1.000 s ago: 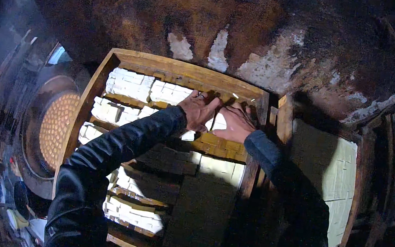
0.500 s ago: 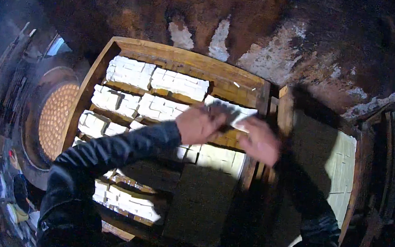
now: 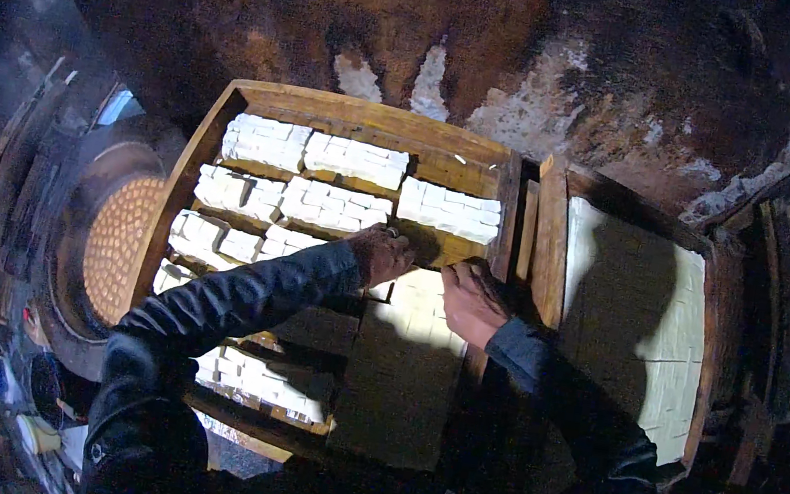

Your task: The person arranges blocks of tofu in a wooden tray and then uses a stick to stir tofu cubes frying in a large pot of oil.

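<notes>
Left hand [image 3: 381, 254] is at the far left corner of a scored, off-white tofu-like slab [image 3: 416, 316], fingers curled under; cannot tell whether they grip anything. Right hand [image 3: 475, 304] is over the slab's far right corner, knuckles bent and fingertips turned inward; contact or grip on the slab is not resolved. Slab lies flat in the right-hand part of a wooden tray [image 3: 358, 113], its near portion in shadow. Beyond the hands, a separate stack of white blocks [image 3: 449, 210] sits on the tray floor; more block stacks [image 3: 335, 205] fill the left side. Handling estimate: slab moist, soft, somewhat slippery; single blocks probably light, whole slab heavy. Likely to crumble or split along the cut lines if pinched or lifted by one corner. Best hold, in my judgement: a short row at the far edge, flat fingers pressing lightly from both ends, support beneath. Adjacent at right: a second wooden tray [image 3: 550, 239] with another pale slab [image 3: 684, 348].
</notes>
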A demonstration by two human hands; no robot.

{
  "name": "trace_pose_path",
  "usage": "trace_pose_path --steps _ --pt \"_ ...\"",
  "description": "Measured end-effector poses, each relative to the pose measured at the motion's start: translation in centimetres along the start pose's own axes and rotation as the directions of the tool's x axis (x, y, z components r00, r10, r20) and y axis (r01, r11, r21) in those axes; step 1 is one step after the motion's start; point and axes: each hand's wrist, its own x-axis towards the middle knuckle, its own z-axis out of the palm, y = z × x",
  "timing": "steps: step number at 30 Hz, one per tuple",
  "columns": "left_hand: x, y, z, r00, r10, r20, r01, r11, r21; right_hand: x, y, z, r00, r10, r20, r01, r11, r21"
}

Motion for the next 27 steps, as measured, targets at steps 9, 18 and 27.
trace_pose_path --steps 9,18,27 --pt "0.5 -0.3 0.9 0.950 -0.114 0.291 0.286 0.691 -0.663 4.3 0.9 -5.7 0.827 0.111 0.552 -0.380 0.833 0.402" --pt "1.8 1.3 -3.1 0.984 -0.071 0.162 0.175 0.512 -0.841 5.1 4.2 -2.5 0.801 0.021 0.599 -0.491 0.597 0.635" --pt "1.8 1.5 -5.1 0.983 -0.073 0.168 0.174 0.662 -0.729 6.0 4.4 -3.8 0.763 -0.100 0.638 -0.483 0.569 0.666"
